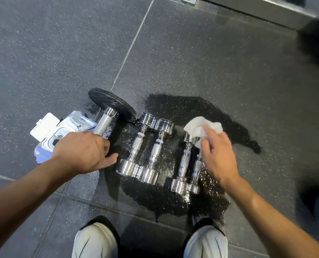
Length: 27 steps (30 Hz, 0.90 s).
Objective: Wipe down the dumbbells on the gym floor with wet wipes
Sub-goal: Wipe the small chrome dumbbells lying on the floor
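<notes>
Several chrome dumbbells lie on the dark speckled gym floor. A large dumbbell with a black rubber head lies at the left; my left hand grips the near end of its knurled handle. Two medium chrome dumbbells lie side by side in the middle. Two slimmer chrome dumbbells lie to the right. My right hand pinches a crumpled white wet wipe over the far end of the slim pair. An open pack of wet wipes lies at the left, partly hidden by my left hand.
A dark wet patch spreads over the floor under and around the dumbbells. My two white shoes stand at the near edge. Pale tile seams cross the floor. A metal base runs along the far right.
</notes>
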Available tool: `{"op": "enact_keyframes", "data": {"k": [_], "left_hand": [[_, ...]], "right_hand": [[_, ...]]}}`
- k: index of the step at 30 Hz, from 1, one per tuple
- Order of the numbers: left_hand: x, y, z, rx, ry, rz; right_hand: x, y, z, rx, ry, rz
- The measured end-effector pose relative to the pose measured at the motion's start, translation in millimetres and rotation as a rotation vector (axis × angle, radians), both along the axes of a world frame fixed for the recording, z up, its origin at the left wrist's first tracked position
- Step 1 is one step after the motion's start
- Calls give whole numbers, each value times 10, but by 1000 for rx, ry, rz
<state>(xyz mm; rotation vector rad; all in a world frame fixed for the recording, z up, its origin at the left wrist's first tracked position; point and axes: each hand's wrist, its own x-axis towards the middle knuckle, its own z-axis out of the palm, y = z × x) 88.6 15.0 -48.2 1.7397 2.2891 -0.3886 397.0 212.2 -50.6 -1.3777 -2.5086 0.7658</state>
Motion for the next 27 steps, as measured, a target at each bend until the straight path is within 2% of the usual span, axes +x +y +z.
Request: {"op": "enact_keyframes", "data": {"k": [5, 8, 13, 14, 17, 20, 24, 27], "left_hand": [[-15, -17, -54, 6, -23, 21], [0, -20, -58, 21, 10, 40], [41, 10, 12, -19, 4, 20], [42, 7, 23, -26, 3, 21], [48, -4, 16, -25, 7, 32], [66, 12, 13, -24, 6, 47], [64, 17, -10, -27, 14, 54], [55, 7, -33, -13, 28, 55]], "right_hand": [[16, 210, -265, -127, -247, 241], [-96, 113, -390, -127, -301, 328], [41, -234, -515, 135, -371, 445], [88, -319, -526, 103, -353, 448], [165, -526, -460, -196, -268, 379], [295, -721, -361, -298, -258, 409], [432, -989, -279, -308, -320, 507], [456, -1244, -271, -73, -224, 580]]}}
